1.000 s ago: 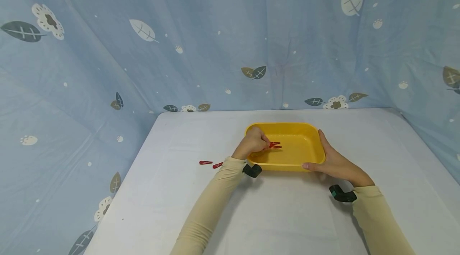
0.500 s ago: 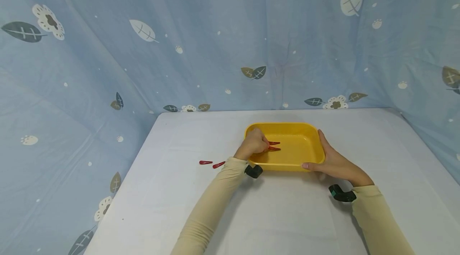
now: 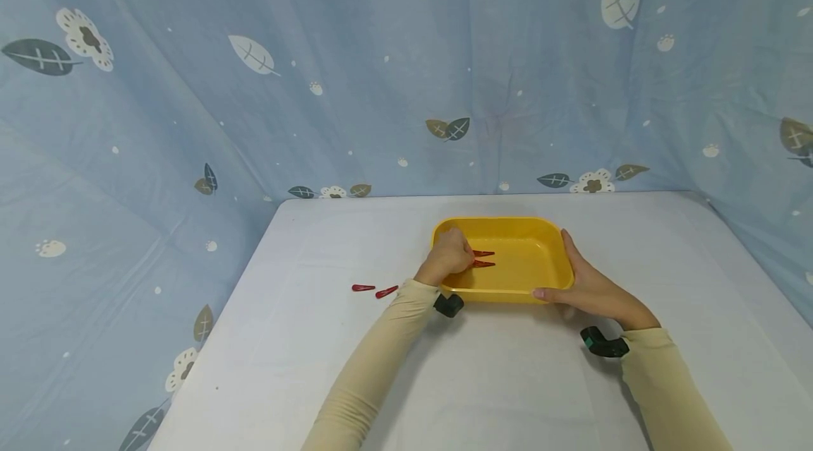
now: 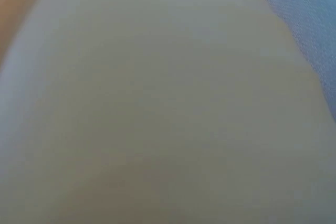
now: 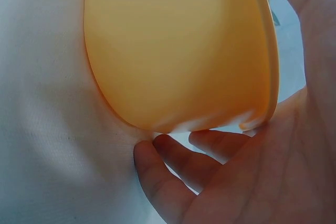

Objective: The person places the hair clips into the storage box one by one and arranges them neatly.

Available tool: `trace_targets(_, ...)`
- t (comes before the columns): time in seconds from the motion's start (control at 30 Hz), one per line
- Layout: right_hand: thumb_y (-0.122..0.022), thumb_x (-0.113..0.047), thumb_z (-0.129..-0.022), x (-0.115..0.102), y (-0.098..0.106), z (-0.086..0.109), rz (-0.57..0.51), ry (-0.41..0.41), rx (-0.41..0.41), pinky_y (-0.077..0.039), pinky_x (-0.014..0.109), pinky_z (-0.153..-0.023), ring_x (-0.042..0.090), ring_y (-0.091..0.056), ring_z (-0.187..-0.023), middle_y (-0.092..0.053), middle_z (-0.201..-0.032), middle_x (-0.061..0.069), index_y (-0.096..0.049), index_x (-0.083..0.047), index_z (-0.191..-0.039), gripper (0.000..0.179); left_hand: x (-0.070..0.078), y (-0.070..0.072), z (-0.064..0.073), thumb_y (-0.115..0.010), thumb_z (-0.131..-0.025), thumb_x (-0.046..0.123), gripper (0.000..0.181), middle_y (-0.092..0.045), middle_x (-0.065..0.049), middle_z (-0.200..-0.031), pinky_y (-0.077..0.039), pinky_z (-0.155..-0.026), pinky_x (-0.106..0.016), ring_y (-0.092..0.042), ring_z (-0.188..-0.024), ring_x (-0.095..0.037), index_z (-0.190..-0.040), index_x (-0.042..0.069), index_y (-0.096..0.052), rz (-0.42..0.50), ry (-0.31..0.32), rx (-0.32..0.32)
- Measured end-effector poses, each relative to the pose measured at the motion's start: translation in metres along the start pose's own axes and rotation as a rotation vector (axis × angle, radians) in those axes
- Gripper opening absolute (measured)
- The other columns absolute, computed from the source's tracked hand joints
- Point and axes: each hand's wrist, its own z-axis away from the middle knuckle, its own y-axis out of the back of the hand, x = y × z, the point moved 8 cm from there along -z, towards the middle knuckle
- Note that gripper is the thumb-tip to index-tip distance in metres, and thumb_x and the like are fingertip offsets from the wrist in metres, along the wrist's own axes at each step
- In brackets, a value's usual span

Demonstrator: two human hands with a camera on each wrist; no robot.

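A shallow yellow tray (image 3: 527, 264) sits toward the back of the white table. My left hand (image 3: 449, 257) reaches into its left side, fingers curled down, and holds red hair clips (image 3: 484, 264) low over the tray floor. Two clip ends stick out to the right of the fingers; the fingertips are hidden. At the right end my right hand (image 3: 593, 287) grips the tray, thumb on the near side. Its fingers (image 5: 173, 166) lie against the tray's outer wall in the right wrist view. A pale sleeve (image 4: 168, 98) fills most of the left wrist view, blurred.
Left of the tray, two more red hair clips, a flat-lying one (image 3: 363, 288) and a slanted one (image 3: 386, 291), rest on the white table (image 3: 495, 373). A blue patterned curtain (image 3: 356, 84) hangs behind the table and along its sides.
My left hand has lowered slightly into the tray, and the two clip ends at its fingers have shifted a little left and spread apart. The right hand and tray have stayed in place.
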Motion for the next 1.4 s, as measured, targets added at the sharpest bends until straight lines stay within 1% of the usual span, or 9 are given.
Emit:
trace_targets(0.17,-0.08,-0.046,-0.086,0.0,-0.001,0.0,-0.011,-0.002,-0.01,-0.026,0.078,-0.112,0.051,-0.03,-0.147,-0.007,-0.17,0.031,0.029,-0.013,-0.16,0.136,-0.001,0.0,0.001,-0.072,-0.092,0.006,0.012,-0.072,-0.01,-0.106,-0.043,-0.05,-0.02,-0.054,-0.06,-0.012,-0.085,0.005,-0.081,0.008,-0.002,0.004)
trace_targets(0.37,-0.08,-0.044,-0.088,0.0,-0.001,0.0,-0.038,0.007,-0.018,-0.03,0.076,-0.112,0.045,-0.038,-0.141,-0.013,-0.169,0.029,0.03,-0.016,-0.16,0.134,0.002,0.003,0.004,-0.069,-0.094,0.005,0.017,-0.075,-0.011,-0.109,-0.041,-0.05,-0.021,-0.053,-0.06,-0.012,-0.084,0.004,-0.082,0.008,-0.053,0.019)
trace_targets(0.63,-0.08,-0.044,-0.087,-0.002,-0.002,0.0,-0.03,0.001,-0.021,-0.03,0.076,-0.112,0.046,-0.037,-0.142,-0.012,-0.169,0.03,0.029,-0.016,-0.16,0.134,0.009,0.013,0.015,-0.07,-0.096,0.008,0.013,-0.077,-0.009,-0.102,-0.044,-0.058,-0.02,-0.058,-0.072,-0.014,-0.098,0.003,-0.082,0.081,-0.135,0.033)
trace_targets(0.83,-0.08,-0.044,-0.087,-0.003,-0.001,0.001,-0.018,-0.003,-0.014,-0.028,0.077,-0.113,0.047,-0.037,-0.142,-0.014,-0.168,0.032,0.029,-0.013,-0.16,0.135,0.016,0.033,0.028,-0.071,-0.098,0.02,0.016,-0.077,-0.004,-0.104,-0.054,-0.074,-0.024,-0.066,-0.088,-0.013,-0.103,0.009,-0.081,0.139,-0.219,0.039)
trace_targets(0.9,-0.08,-0.045,-0.087,-0.003,-0.002,0.001,-0.014,-0.001,-0.012,-0.027,0.077,-0.113,0.048,-0.036,-0.143,-0.013,-0.168,0.032,0.029,-0.012,-0.16,0.135,0.018,0.041,0.032,-0.071,-0.099,0.023,0.017,-0.077,-0.004,-0.103,-0.056,-0.077,-0.026,-0.068,-0.088,-0.014,-0.104,0.01,-0.081,0.159,-0.254,0.04)
trace_targets(1.03,-0.08,-0.045,-0.086,-0.004,-0.001,0.001,-0.007,0.004,-0.009,-0.026,0.077,-0.113,0.05,-0.034,-0.144,-0.012,-0.168,0.033,0.028,-0.01,-0.16,0.135,0.017,0.06,0.043,-0.07,-0.099,0.024,0.019,-0.076,-0.005,-0.103,-0.056,-0.075,-0.028,-0.068,-0.085,-0.016,-0.108,0.01,-0.08,0.216,-0.316,0.041)
trace_targets(1.2,-0.08,-0.045,-0.086,-0.005,-0.001,0.0,-0.006,0.008,-0.004,-0.026,0.078,-0.113,0.05,-0.034,-0.144,-0.012,-0.168,0.032,0.028,-0.011,-0.16,0.136,0.007,0.084,0.056,-0.07,-0.099,0.026,0.02,-0.075,-0.004,-0.105,-0.054,-0.08,-0.029,-0.065,-0.088,-0.017,-0.111,0.012,-0.078,0.241,-0.373,0.086)
trace_targets(1.3,-0.08,-0.044,-0.086,-0.005,-0.001,0.0,-0.007,0.01,-0.002,-0.027,0.077,-0.113,0.049,-0.035,-0.144,-0.014,-0.168,0.032,0.029,-0.012,-0.16,0.135,-0.003,0.095,0.063,-0.071,-0.099,0.027,0.021,-0.075,-0.004,-0.106,-0.053,-0.083,-0.029,-0.064,-0.092,-0.018,-0.111,0.012,-0.078,0.237,-0.381,0.116)
trace_targets(1.4,-0.08,-0.044,-0.086,-0.004,-0.001,0.0,-0.008,0.006,-0.003,-0.027,0.077,-0.113,0.049,-0.034,-0.144,-0.013,-0.168,0.032,0.029,-0.013,-0.16,0.136,-0.013,0.104,0.07,-0.071,-0.099,0.028,0.022,-0.074,-0.004,-0.106,-0.053,-0.079,-0.029,-0.063,-0.094,-0.02,-0.111,0.012,-0.077,0.229,-0.377,0.141)
